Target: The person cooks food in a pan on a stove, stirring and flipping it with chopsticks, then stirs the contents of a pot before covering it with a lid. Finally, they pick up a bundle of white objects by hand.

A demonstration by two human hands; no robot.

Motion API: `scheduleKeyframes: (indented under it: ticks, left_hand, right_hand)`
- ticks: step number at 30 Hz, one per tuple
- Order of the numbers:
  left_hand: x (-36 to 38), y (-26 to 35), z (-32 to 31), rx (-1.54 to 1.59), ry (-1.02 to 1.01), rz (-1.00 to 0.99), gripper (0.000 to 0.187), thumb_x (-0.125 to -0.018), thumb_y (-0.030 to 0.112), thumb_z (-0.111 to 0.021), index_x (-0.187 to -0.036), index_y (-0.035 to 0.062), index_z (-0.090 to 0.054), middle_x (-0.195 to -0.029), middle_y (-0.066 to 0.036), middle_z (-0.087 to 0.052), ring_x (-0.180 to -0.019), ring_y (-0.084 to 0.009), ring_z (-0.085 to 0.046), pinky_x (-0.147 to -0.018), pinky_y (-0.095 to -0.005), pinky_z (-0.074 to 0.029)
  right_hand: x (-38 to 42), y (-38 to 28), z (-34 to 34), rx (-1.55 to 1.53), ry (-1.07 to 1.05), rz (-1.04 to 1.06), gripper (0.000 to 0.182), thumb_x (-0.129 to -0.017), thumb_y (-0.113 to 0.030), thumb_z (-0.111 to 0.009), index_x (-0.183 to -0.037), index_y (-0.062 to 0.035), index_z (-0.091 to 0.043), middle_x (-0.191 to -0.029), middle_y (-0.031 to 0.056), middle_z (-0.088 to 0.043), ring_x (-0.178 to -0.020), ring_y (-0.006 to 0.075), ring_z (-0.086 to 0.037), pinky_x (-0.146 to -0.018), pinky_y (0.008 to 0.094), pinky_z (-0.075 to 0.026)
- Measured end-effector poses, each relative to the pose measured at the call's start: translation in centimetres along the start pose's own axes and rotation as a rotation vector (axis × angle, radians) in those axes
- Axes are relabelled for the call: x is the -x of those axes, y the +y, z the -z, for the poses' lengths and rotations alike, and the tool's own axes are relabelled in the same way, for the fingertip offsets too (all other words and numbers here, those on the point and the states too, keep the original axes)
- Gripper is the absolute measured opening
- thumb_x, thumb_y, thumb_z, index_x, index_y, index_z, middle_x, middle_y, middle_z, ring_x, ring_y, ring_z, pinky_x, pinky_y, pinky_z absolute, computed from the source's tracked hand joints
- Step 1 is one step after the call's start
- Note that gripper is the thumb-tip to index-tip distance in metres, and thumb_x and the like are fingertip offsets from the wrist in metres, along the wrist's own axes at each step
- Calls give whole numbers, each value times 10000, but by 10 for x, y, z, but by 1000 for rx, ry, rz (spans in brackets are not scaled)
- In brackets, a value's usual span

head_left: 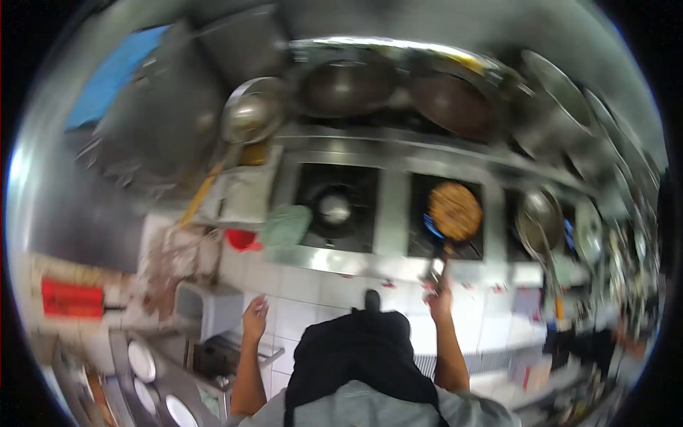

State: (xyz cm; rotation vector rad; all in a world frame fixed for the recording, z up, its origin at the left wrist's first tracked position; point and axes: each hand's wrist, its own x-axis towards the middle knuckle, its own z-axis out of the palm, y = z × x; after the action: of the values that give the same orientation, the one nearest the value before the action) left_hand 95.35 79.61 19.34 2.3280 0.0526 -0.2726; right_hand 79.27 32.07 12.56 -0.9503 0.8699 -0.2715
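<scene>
My right hand (pixel 439 299) is closed around the handle (pixel 446 257) of a frying pan, which sits over a lit burner with blue flame at its left edge. A round, browned, chunky food (pixel 455 210) fills the pan; its exact kind is blurred. Lower left, my left hand (pixel 255 317) hangs in the air with its fingers slightly apart and nothing in them. Nearest to it on the stove side are a red bowl-like item (pixel 242 239) and a green cloth (pixel 287 225). Between the hands, farther forward, is a burner (pixel 334 208) without a pan.
Another pan (pixel 538 220) with a utensil in it stands on the right burner. Large woks (pixel 346 87) line the back. A metal bowl (pixel 250 114) sits back left. White plates (pixel 142 359) and a grey bin (pixel 206 307) are lower left. Another person (pixel 583 345) is at far right.
</scene>
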Motion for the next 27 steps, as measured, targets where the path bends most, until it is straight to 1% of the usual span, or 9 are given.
scheduleKeyframes:
  ticks: [3,6,8,10,12,18,21,23,27]
  left_hand:
    - [-52,37,30,-30,205,-109,294,-831,157,-576,-1103,46,-568,-1006,-130,-622,-891,-208,-602,-784,-302,-459]
    - [-103,97,67,15,307,-165,305,-822,147,-580,-1105,37,-562,-1030,-143,-609,-940,-234,-589,-806,-333,-448]
    - [-148,110,82,-12,319,-266,343,-797,156,-604,-1114,36,-551,-1043,-147,-598,-975,-259,-567,-829,-358,-437]
    - [-205,90,83,-43,307,-364,381,-780,167,-623,-1129,39,-538,-1060,-151,-587,-1005,-277,-549,-842,-373,-430]
    - [-251,80,76,-394,421,-392,577,-738,221,-673,-1236,65,-427,-1148,-170,-513,-1052,-328,-500,-853,-416,-420]
    - [-328,104,77,-451,156,51,840,-687,306,-717,-1338,91,-231,-1240,-191,-403,-1096,-364,-451,-835,-468,-424]
    - [-341,98,83,-698,170,-103,881,-684,399,-696,-1356,80,-222,-1290,-215,-363,-1185,-368,-370,-908,-536,-336]
    - [-345,88,76,-918,304,-351,918,-671,440,-684,-1370,84,-208,-1314,-219,-344,-1215,-370,-335,-948,-560,-271]
    - [-346,116,90,-1043,139,-215,813,-709,332,-652,-1361,87,-231,-1217,-188,-415,-1149,-334,-396,-880,-472,-368]
  right_hand:
    - [20,43,23,-180,56,-140,527,-910,-462,-329,-1164,-18,-453,-929,111,-578,-541,163,-480,-407,265,-375]
    - [53,47,3,485,-6,-487,330,-893,-264,-393,-917,0,-589,-790,104,-616,-613,192,-569,-501,302,-450]
    - [47,82,-10,1028,-244,82,241,-863,-175,-432,-860,-15,-612,-715,104,-631,-648,191,-613,-577,308,-486]
    - [50,59,-70,925,-83,-110,196,-847,-145,-461,-866,-31,-620,-704,103,-637,-639,201,-620,-647,296,-495]
    - [51,34,-137,1018,-273,280,182,-861,-99,-457,-894,-19,-618,-650,63,-606,-582,146,-581,-522,271,-462]
    - [37,48,-322,989,-579,128,223,-863,-175,-470,-960,-36,-615,-781,122,-637,-684,219,-629,-645,319,-488]
    - [14,94,-405,1086,-730,323,235,-861,-226,-515,-999,-54,-596,-779,77,-629,-729,173,-613,-634,300,-480]
    - [2,129,-450,1041,-829,122,271,-807,-193,-556,-1044,-63,-573,-858,58,-618,-750,148,-602,-626,296,-497]
    - [-24,201,-530,511,-837,-347,399,-801,-307,-572,-1133,-92,-518,-936,63,-586,-703,156,-597,-567,296,-488]
